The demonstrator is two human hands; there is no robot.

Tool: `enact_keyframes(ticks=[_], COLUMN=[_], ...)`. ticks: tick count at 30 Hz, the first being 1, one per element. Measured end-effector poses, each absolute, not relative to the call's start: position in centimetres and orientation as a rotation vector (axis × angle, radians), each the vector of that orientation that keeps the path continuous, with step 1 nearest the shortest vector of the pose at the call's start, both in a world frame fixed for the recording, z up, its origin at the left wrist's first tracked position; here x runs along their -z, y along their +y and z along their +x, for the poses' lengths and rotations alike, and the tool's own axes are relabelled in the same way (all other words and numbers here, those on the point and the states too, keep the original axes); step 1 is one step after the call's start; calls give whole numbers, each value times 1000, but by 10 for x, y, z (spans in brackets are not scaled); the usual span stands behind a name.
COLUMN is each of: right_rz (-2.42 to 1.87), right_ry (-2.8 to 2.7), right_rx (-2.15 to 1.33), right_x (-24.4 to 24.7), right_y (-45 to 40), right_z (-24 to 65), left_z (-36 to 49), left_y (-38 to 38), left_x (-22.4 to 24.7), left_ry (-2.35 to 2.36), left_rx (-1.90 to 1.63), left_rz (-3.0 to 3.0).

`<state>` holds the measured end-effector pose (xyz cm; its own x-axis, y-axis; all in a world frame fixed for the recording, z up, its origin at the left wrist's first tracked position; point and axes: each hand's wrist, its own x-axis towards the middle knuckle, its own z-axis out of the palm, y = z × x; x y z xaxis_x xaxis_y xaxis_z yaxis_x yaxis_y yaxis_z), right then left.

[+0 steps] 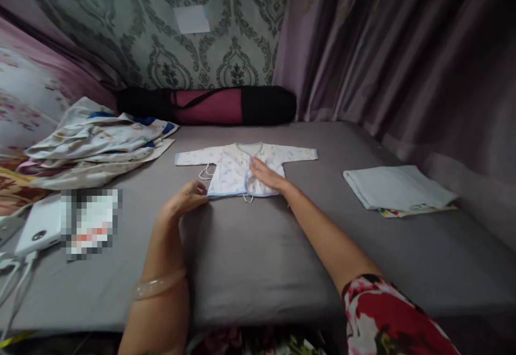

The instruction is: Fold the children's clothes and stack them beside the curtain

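On the gray sheet, touching lower corner of baby shirt with curled left hand, cannot tell whether gripping; resting outstretched right hand on shirt front.

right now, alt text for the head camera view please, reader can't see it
A person's left hand touches a lower corner of a small white, blue-trimmed shirt spread on a grey sheet; the right hand lies flat on its front. Crumpled fabric lies left, folded cloth right.
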<state>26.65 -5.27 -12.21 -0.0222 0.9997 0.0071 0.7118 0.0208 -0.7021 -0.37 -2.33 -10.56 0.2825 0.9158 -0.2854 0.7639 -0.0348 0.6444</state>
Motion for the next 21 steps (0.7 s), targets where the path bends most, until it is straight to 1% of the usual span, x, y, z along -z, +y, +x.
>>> enact_keyframes(ticks=[2, 4, 6, 8, 10, 14, 18, 21], right_rz=[-1727, -1804, -1919, -2050, -2185, -2350, -2449, -2462], right_ry=[-1522, -1307, -1161, -1096, -1150, -1380, -1494, -1529], right_rx=[-639, -553, -611, -698, -718, -513, -427, -382], right_x=[115, 111, 111, 115, 118, 119, 113, 111], right_y=[-56, -67, -83, -100, -114, -129, -135, -139], right_z=[292, 317, 337, 346, 345, 324, 303, 294], left_z=[-2, 3, 14, 28, 45, 73, 83, 84], left_y=[-25, -27, -30, -34, -40, -53, -60, -61], left_x=[102, 100, 100, 103, 108, 122, 131, 131], left_ry=[1561, 1670, 1715, 1595, 1364, 1089, 1057, 1097], left_rx=[-285, -354, -492, -628, -684, -691, -564, -501], left_rz=[1851, 1929, 2058, 2216, 2358, 2530, 2693, 2690])
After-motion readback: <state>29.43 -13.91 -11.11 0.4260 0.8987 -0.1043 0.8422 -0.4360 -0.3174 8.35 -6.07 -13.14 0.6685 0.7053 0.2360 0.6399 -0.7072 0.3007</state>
